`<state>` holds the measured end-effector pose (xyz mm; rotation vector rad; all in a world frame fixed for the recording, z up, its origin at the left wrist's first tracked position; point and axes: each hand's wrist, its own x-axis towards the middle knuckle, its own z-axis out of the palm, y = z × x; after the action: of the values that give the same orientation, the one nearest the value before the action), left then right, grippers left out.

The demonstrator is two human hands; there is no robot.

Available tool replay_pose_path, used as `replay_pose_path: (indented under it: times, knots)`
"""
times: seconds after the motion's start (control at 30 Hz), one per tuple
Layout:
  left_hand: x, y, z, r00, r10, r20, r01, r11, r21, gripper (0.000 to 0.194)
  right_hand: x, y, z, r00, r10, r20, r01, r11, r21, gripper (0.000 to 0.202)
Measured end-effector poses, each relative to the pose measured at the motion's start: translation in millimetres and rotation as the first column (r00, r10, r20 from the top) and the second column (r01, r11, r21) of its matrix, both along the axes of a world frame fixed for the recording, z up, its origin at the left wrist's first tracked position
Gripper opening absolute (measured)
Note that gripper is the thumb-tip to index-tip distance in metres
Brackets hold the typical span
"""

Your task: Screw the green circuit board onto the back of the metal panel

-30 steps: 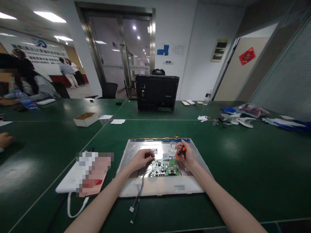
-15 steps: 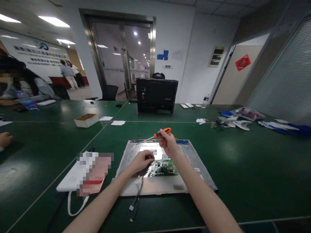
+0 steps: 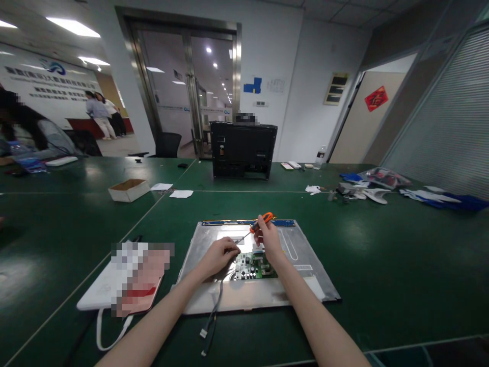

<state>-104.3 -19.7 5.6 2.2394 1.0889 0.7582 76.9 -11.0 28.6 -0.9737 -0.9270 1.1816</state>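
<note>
Aligning seems underway near the circuit board (image 3: pixel 252 267), screwdriver (image 3: pixel 268 217) clasped by right fingers (image 3: pixel 262 224), left fingers (image 3: pixel 231 245) bent, hold unclear; steady tip placement needed.

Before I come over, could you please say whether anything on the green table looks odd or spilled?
The thin grey cables stand out: they trail over the near edge of the flat silver panel, and their small white plugs lie unconnected on the green table. No spill shows.

left forearm (image 3: pixel 168 316): bare | right forearm (image 3: pixel 317 316): bare | left hand (image 3: pixel 218 255), right hand (image 3: pixel 270 243): bare | fingers (image 3: pixel 229 245): slender, apparently; small in view
</note>
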Motion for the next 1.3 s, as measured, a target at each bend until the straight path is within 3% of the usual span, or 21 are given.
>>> replay_pose_path:
  times: [0.47,0.6,0.73,0.77,0.83,0.9,1.0,1.13,1.3]
  knots:
    - [-0.9,2.6,-3.3,0.999,0.030,0.044,-0.029,0.999,-0.035,0.009,-3.8,-1.8,-1.3,0.993,-0.009,0.119,0.003,0.998,0.057,0.043]
    - [-1.5,2.8,-3.6,0.998,0.024,0.055,-0.021,0.998,-0.061,0.010,-3.9,4.0,17.5,0.976,-0.034,0.216,0.006,0.991,0.133,0.039]
    - [-3.0,3.6,-2.2,0.999,-0.003,0.052,0.007,0.997,-0.079,0.013,-4.5,8.6,53.6,0.936,-0.005,0.351,-0.085,0.967,0.240,0.037]
    - [-3.3,3.8,-1.5,0.998,-0.007,0.054,0.012,0.996,-0.084,0.014,-4.8,8.4,62.5,0.915,-0.004,0.403,-0.120,0.952,0.281,0.039]
    - [-3.7,4.2,-0.4,0.998,-0.014,0.062,0.020,0.995,-0.099,0.013,-5.0,6.7,77.3,0.762,-0.081,0.643,-0.248,0.880,0.405,0.043]
    - [-3.9,4.4,0.2,0.997,-0.017,0.071,0.025,0.994,-0.109,0.012,-4.8,4.7,86.3,0.610,-0.127,0.782,-0.358,0.836,0.415,0.041]
    - [-3.8,4.7,0.3,0.997,-0.013,0.080,0.022,0.993,-0.113,0.011,-2.9,4.2,90.6,0.456,-0.094,0.885,-0.502,0.794,0.343,0.031]
    - [-3.9,5.0,0.5,0.997,-0.017,0.077,0.026,0.992,-0.126,0.010,0.3,8.6,90.0,0.355,-0.055,0.933,-0.596,0.756,0.272,0.025]
    - [-4.0,5.6,1.2,0.997,-0.020,0.075,0.030,0.989,-0.145,0.010,1.9,9.2,93.1,0.328,-0.050,0.943,-0.621,0.741,0.256,0.022]
